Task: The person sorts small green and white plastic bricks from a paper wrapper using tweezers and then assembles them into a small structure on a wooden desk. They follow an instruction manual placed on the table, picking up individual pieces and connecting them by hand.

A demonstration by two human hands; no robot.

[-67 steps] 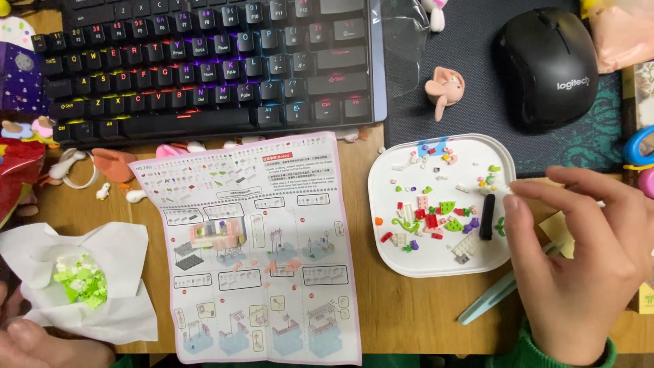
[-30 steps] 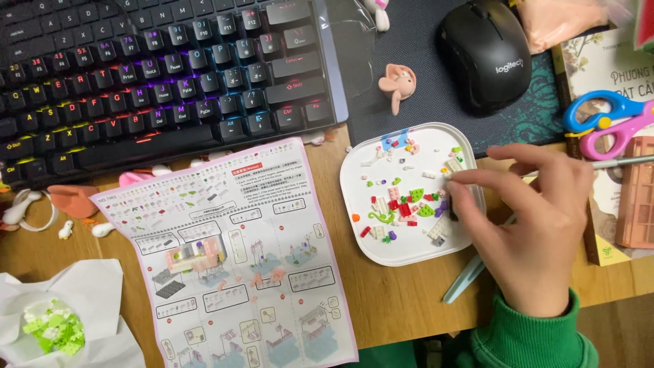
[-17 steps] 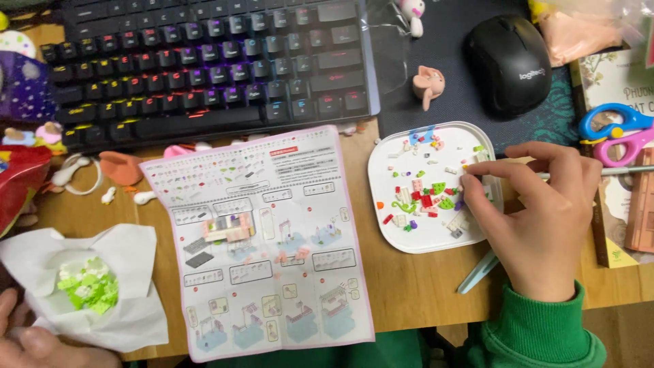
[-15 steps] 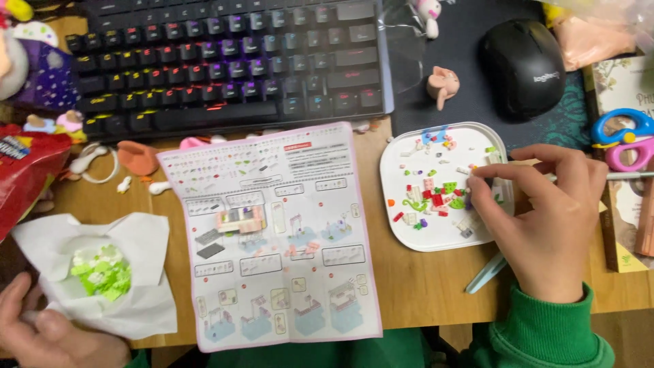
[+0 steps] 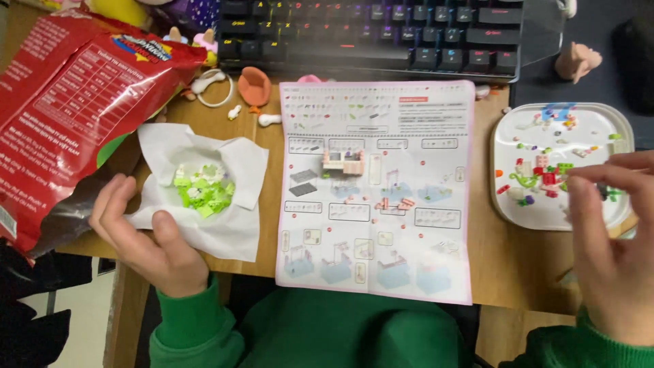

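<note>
Since half a second ago the view has swung left: I now log a red snack bag (image 5: pixel 75 102) that was barely in frame, and the mouse has almost left at the right edge. Wooden tabletop (image 5: pixel 531 272), carrying all items. Keyboard (image 5: pixel 381 34), dark with lit keys, along the far edge. Instruction sheet (image 5: pixel 376 191), pink-bordered, flat at centre, with a small pink partial build (image 5: pixel 343 162) and loose pink pieces (image 5: pixel 395 203) resting on it. White tissue (image 5: pixel 197 194), spread open left of the sheet, cradling a heap of light green bricks (image 5: pixel 203 191). White tray (image 5: pixel 531 211), right of the sheet, scattered with tiny mixed-colour pieces (image 5: pixel 538 178). Left hand (image 5: pixel 146 238), resting on the near edge of the tissue, fingers loosely spread, thumb lying on the paper, gripping nothing that I can see. Right hand (image 5: pixel 613 238), blurred, hovering over the tray's near right side, fingers (image 5: pixel 596 176) drawn narrow toward the pieces; whether one is pinched I cannot tell. Small pink figurine (image 5: pixel 578 61) beyond the tray. Handling note, my judgement: picking from the tray goes best with a fingertip pinch on one piece, hand low, tray undisturbed.
</note>
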